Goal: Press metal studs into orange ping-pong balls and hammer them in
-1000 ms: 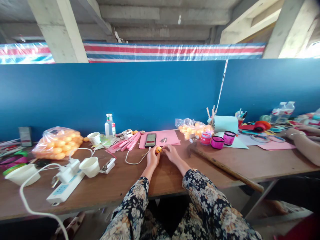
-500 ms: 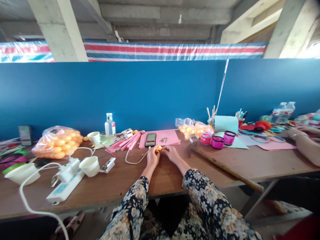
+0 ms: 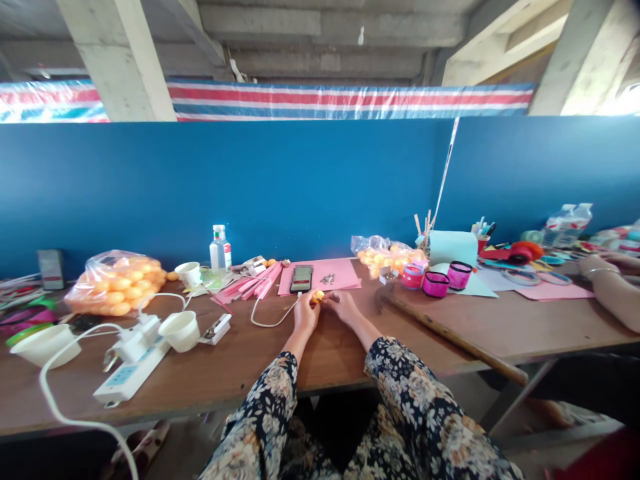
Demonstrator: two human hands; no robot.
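Note:
My left hand (image 3: 305, 315) rests on the brown table (image 3: 240, 367) with its fingers closed around a small orange ball (image 3: 317, 297). My right hand (image 3: 342, 305) sits just right of the ball, fingers curled and pinched against it. Both arms wear dark floral sleeves. Right behind the hands lie a pink paper sheet (image 3: 340, 275) and a phone (image 3: 301, 278) with a white cable (image 3: 270, 319). Small metal bits (image 3: 328, 279) sit on the pink sheet.
A bag of orange balls (image 3: 114, 291) lies at the left, another bag (image 3: 387, 255) at the right. White cups (image 3: 180, 331), a power strip (image 3: 131, 373), a bottle (image 3: 219, 251), pink strips (image 3: 255, 287) and pink tape rolls (image 3: 435, 284) crowd the table. Another person's arm (image 3: 613, 293) rests far right.
The hands and the ball stay almost still, with only slight finger movement. The other person's arm at the far right has shifted a little.

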